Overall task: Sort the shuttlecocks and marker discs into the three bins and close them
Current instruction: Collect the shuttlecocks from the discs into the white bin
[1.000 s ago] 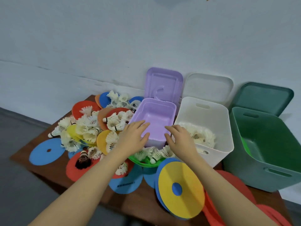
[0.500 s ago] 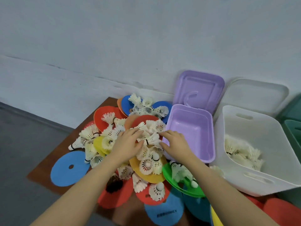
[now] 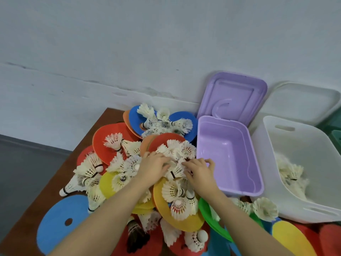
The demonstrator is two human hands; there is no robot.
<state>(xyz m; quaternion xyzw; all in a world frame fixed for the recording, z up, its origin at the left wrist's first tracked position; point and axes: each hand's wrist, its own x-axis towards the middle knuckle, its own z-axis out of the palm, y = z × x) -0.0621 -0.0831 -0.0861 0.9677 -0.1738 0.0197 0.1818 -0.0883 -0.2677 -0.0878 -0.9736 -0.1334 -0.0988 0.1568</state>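
Note:
White feather shuttlecocks (image 3: 112, 141) lie heaped over coloured marker discs: red (image 3: 103, 133), blue (image 3: 59, 224), orange-yellow (image 3: 186, 224), green (image 3: 212, 220). My left hand (image 3: 153, 168) and my right hand (image 3: 201, 174) meet on top of the heap. Their fingers curl into a cluster of shuttlecocks (image 3: 176, 170) between them. The purple bin (image 3: 256, 163) to the right of my hands holds nothing, and its lid (image 3: 234, 95) stands upright behind it. The white bin (image 3: 304, 145) further right holds several shuttlecocks (image 3: 291, 174).
The brown table (image 3: 108, 115) ends at the left, above a grey floor (image 3: 24, 163). A white lid (image 3: 304, 100) leans on the wall. A sliver of the green bin (image 3: 336, 137) shows at the right edge. More discs, yellow (image 3: 291, 239) and red, lie at lower right.
My hands left the purple bin's front and moved left onto the heap. Their fingers now curl round shuttlecocks. The view has swung left and closer.

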